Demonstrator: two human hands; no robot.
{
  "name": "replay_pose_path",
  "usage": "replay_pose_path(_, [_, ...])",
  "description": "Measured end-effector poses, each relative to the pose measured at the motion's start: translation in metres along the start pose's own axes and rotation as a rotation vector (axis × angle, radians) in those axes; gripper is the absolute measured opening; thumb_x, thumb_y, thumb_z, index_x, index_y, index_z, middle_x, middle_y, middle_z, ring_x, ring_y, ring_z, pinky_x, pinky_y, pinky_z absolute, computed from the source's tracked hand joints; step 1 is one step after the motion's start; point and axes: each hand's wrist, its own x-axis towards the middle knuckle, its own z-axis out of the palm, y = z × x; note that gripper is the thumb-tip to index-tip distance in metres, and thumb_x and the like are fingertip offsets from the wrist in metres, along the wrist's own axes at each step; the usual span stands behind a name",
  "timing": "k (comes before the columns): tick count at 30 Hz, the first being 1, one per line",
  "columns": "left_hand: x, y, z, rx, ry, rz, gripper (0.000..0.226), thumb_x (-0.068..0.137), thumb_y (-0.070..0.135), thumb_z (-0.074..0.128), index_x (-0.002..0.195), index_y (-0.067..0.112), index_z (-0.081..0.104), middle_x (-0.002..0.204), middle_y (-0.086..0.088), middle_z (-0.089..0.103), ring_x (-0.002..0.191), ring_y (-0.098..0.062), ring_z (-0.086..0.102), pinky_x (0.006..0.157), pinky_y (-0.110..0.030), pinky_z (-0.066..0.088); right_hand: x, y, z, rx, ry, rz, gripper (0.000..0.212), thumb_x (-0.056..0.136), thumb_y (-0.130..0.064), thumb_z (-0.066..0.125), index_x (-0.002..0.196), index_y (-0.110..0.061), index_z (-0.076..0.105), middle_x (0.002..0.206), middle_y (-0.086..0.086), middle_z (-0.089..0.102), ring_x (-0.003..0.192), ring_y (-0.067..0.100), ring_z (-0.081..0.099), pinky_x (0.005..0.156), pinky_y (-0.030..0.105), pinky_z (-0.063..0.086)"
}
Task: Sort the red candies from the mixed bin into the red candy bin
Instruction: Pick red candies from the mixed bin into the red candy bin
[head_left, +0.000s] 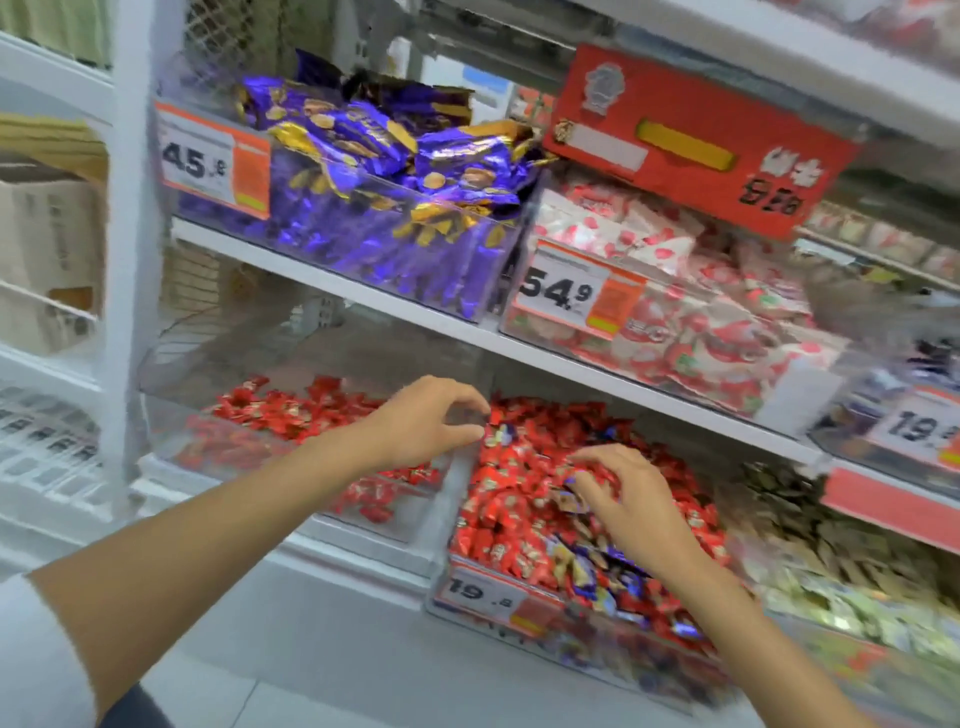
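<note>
Red wrappers everywhere! The left hand hangs over the clear wall between the red candy bin and the mixed bin, thumb and forefinger drawn together. Whether a candy sits in that pinch is too blurred to tell. The right hand is down in the mixed bin, fingers curled onto the red candies, with a blue-wrapped candy by its thumb. Gripping anything? Can't tell.
</note>
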Motion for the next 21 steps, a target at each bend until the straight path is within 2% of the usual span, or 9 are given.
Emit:
replay_pose_path(3, [0.020, 0.042, 0.042, 0.036, -0.057, 0.125, 0.029, 0.085, 0.036, 0.065, 0.111, 0.026, 0.067, 0.113, 0.005, 0.066, 0.106, -0.016, 0.054, 0.097, -0.033, 0.041, -0.033, 0.051, -0.030, -0.005, 0.063, 0.168, 0.016, 0.086, -0.014, 0.067, 0.101, -0.022, 0.069, 0.099, -0.009, 0.061, 0.102, 0.018, 0.059, 0.090, 0.027, 0.039])
replay_pose_path(5, [0.031, 0.061, 0.071, 0.074, -0.127, 0.167, 0.031, 0.087, 0.036, 0.064, 0.116, 0.026, 0.064, 0.120, 0.004, 0.062, 0.113, -0.016, 0.051, 0.101, -0.032, 0.037, -0.046, 0.079, -0.042, -0.008, 0.073, 0.259, 0.021, 0.085, -0.008, 0.068, 0.103, -0.019, 0.069, 0.099, -0.008, 0.059, 0.105, 0.021, 0.059, 0.088, 0.024, 0.037])
replay_pose_path(7, [0.042, 0.071, 0.095, 0.119, -0.172, 0.187, 0.035, 0.088, 0.037, 0.063, 0.121, 0.024, 0.061, 0.128, 0.003, 0.058, 0.120, -0.018, 0.047, 0.104, -0.032, 0.034, -0.049, 0.097, -0.049, 0.021, 0.056, 0.328, 0.024, 0.087, -0.009, 0.066, 0.110, -0.014, 0.067, 0.105, -0.003, 0.057, 0.110, 0.022, 0.057, 0.085, 0.015, 0.031])
replay_pose_path(9, [0.055, 0.074, 0.113, 0.202, -0.189, 0.165, 0.042, 0.090, 0.038, 0.059, 0.130, 0.024, 0.055, 0.138, 0.000, 0.050, 0.128, -0.022, 0.041, 0.107, -0.033, 0.031, -0.045, 0.105, -0.051, 0.040, 0.026, 0.373, 0.032, 0.089, -0.015, 0.065, 0.121, -0.013, 0.061, 0.118, 0.003, 0.056, 0.118, 0.021, 0.052, 0.089, 0.014, 0.029])
replay_pose_path(12, [0.073, 0.077, 0.130, 0.374, -0.198, 0.062, 0.060, 0.093, 0.046, 0.051, 0.147, 0.030, 0.031, 0.155, -0.005, 0.025, 0.141, -0.027, 0.022, 0.115, -0.042, 0.021, -0.036, 0.109, -0.045, 0.031, -0.099, 0.354, 0.049, 0.092, -0.025, 0.061, 0.137, -0.015, 0.047, 0.137, 0.008, 0.045, 0.130, 0.021, 0.041, 0.104, 0.023, 0.028])
replay_pose_path(16, [0.085, 0.067, 0.142, 0.506, -0.270, -0.035, 0.070, 0.093, 0.058, 0.040, 0.150, 0.039, 0.004, 0.161, -0.006, 0.000, 0.147, -0.028, 0.000, 0.118, -0.046, 0.006, -0.030, 0.116, -0.026, 0.039, -0.279, 0.449, 0.072, 0.091, -0.051, 0.055, 0.150, -0.022, 0.024, 0.155, 0.014, 0.022, 0.145, 0.028, 0.018, 0.117, 0.041, 0.022])
replay_pose_path(17, [0.086, 0.063, 0.143, 0.533, -0.301, -0.051, 0.070, 0.092, 0.061, 0.038, 0.150, 0.040, 0.005, 0.160, -0.008, 0.002, 0.147, -0.030, 0.002, 0.117, -0.045, 0.007, -0.030, 0.117, -0.019, 0.034, -0.309, 0.474, 0.075, 0.091, -0.055, 0.052, 0.152, -0.025, 0.020, 0.157, 0.016, 0.015, 0.146, 0.030, 0.011, 0.118, 0.044, 0.019])
replay_pose_path(19, [0.086, 0.059, 0.142, 0.553, -0.296, -0.065, 0.066, 0.091, 0.063, 0.038, 0.149, 0.038, 0.018, 0.155, -0.011, 0.023, 0.141, -0.034, 0.022, 0.112, -0.044, 0.022, -0.030, 0.115, -0.006, -0.004, -0.321, 0.487, 0.072, 0.093, -0.056, 0.048, 0.152, -0.028, 0.018, 0.158, 0.017, 0.010, 0.147, 0.033, 0.004, 0.118, 0.049, 0.017])
replay_pose_path(21, [0.084, 0.061, 0.140, 0.529, -0.246, -0.030, 0.057, 0.091, 0.059, 0.044, 0.142, 0.037, 0.033, 0.138, -0.009, 0.043, 0.125, -0.035, 0.041, 0.099, -0.041, 0.035, -0.029, 0.111, -0.001, -0.008, -0.267, 0.451, 0.062, 0.094, -0.051, 0.050, 0.147, -0.029, 0.027, 0.149, 0.016, 0.023, 0.141, 0.035, 0.016, 0.114, 0.047, 0.024])
